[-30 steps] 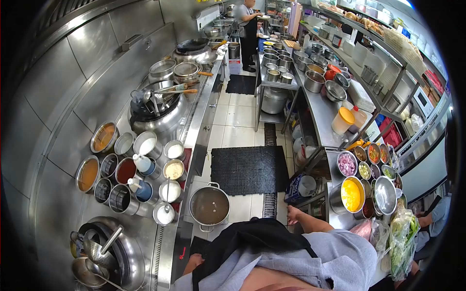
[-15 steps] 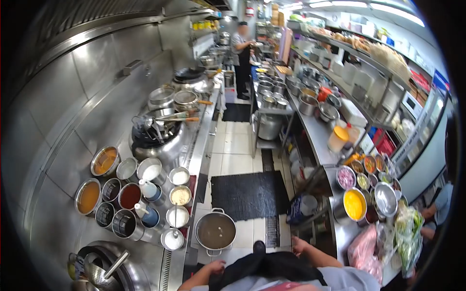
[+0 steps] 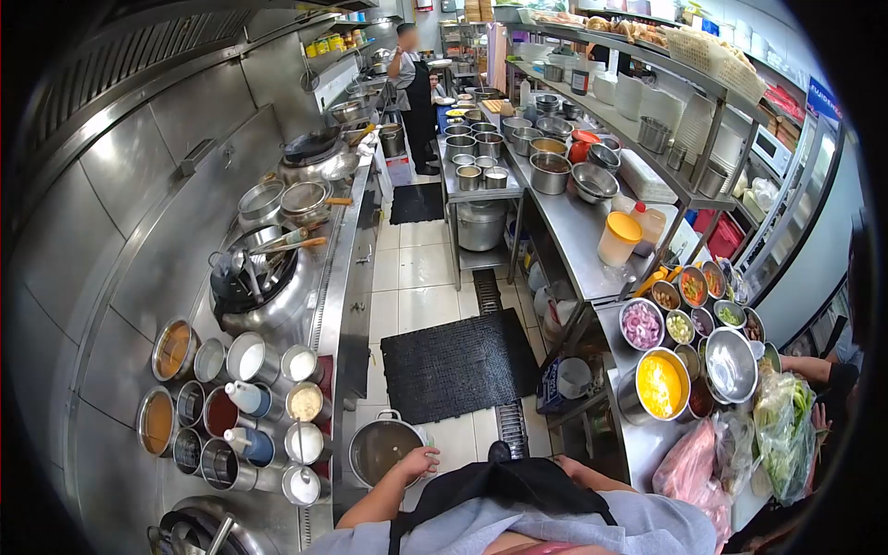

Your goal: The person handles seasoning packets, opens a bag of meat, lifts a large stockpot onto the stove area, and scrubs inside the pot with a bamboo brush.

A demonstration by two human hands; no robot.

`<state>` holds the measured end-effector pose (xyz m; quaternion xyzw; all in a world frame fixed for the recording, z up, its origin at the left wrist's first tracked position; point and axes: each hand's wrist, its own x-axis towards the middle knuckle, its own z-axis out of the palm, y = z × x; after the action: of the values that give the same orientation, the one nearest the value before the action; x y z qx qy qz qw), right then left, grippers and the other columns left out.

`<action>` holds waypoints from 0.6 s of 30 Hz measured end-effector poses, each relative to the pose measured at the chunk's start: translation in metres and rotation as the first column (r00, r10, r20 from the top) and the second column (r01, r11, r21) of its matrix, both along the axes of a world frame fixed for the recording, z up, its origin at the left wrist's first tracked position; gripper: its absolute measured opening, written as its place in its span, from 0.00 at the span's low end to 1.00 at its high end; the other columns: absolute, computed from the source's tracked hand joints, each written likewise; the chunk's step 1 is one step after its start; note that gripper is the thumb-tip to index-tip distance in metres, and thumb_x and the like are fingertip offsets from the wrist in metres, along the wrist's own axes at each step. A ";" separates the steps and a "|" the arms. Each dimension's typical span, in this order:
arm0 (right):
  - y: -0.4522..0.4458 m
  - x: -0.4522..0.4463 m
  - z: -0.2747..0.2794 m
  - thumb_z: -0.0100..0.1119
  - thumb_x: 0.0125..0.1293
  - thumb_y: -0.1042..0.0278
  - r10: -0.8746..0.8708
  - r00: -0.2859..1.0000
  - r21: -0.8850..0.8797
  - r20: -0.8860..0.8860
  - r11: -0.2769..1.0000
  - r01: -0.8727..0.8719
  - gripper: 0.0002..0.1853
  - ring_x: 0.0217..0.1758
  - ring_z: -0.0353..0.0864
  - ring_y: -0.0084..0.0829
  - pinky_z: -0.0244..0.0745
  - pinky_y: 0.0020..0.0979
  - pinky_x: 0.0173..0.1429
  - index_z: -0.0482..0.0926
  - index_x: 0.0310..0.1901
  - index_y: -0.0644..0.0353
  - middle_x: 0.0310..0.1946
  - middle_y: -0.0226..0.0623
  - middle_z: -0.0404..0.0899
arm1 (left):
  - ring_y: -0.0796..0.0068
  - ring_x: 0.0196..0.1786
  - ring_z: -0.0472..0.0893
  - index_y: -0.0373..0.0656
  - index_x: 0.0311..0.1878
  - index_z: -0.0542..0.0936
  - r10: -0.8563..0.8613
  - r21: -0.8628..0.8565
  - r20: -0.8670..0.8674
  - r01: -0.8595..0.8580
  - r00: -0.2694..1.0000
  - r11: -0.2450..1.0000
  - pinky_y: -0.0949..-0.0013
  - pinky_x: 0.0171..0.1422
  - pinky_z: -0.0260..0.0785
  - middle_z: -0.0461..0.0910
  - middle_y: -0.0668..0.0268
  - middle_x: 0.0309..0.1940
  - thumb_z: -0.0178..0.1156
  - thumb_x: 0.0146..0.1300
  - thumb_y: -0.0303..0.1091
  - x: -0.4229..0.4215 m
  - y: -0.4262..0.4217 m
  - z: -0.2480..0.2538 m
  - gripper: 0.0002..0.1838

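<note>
My left hand [image 3: 422,462] hangs at the right side of a large two-handled pot [image 3: 359,450] of murky brown liquid on the floor. Its fingers are loosely bent and apart, with nothing seen in them; from this angle, whether it touches the pot's rim is unclear. Beside the black apron [image 3: 504,490], my right hand [image 3: 564,463] hangs low near the right counter's edge. The apron and arm hide part of that hand; the fingertips that show are stretched out and hold nothing visible.
On the left counter [image 3: 338,277] stand several metal containers of sauces and powders, two squeeze bottles and woks. The right counter holds a pot of yellow liquid [image 3: 660,385], bowls of chopped vegetables and bagged meat [image 3: 686,472]. A black mat [image 3: 462,363] lies ahead; co-workers stand beyond and at right.
My view has shifted, and the floor pot now sits lower and further left. My left hand has risen to overlap the pot's right edge. The far co-worker has raised a hand towards the head.
</note>
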<state>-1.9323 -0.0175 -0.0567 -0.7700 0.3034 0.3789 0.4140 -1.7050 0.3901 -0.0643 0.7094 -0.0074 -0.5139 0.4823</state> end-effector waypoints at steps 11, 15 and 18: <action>-0.115 0.228 0.029 0.51 0.63 0.80 -0.414 0.877 0.429 0.242 0.857 0.286 0.28 0.18 0.78 0.30 0.74 0.33 0.22 0.66 0.67 0.56 0.22 0.39 0.78 | 0.71 0.36 0.82 0.43 0.62 0.74 0.057 0.019 0.018 -0.057 0.998 0.998 0.72 0.22 0.64 0.83 0.63 0.49 0.49 0.61 0.21 0.094 -0.083 -0.009 0.24; -0.138 0.304 0.055 0.51 0.65 0.78 -0.376 0.872 0.449 0.312 0.867 0.214 0.27 0.17 0.77 0.30 0.74 0.32 0.22 0.65 0.67 0.57 0.22 0.39 0.78 | 0.73 0.31 0.79 0.40 0.56 0.78 -0.022 -0.117 0.181 0.043 0.983 0.992 0.72 0.24 0.63 0.81 0.65 0.38 0.47 0.64 0.20 0.096 -0.049 -0.055 0.19; -0.140 0.329 0.055 0.50 0.66 0.77 -0.357 0.887 0.449 0.293 0.871 0.202 0.26 0.17 0.77 0.30 0.75 0.32 0.23 0.65 0.67 0.59 0.23 0.38 0.79 | 0.73 0.31 0.79 0.44 0.50 0.81 -0.013 0.255 0.003 0.012 1.000 0.967 0.69 0.25 0.64 0.79 0.66 0.33 0.51 0.64 0.24 0.099 -0.024 -0.035 0.14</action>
<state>-1.6030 -0.1576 -0.0017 -0.6708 0.2456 0.2179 0.6650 -1.6055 0.3657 -0.0993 0.7667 0.0531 -0.5119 0.3839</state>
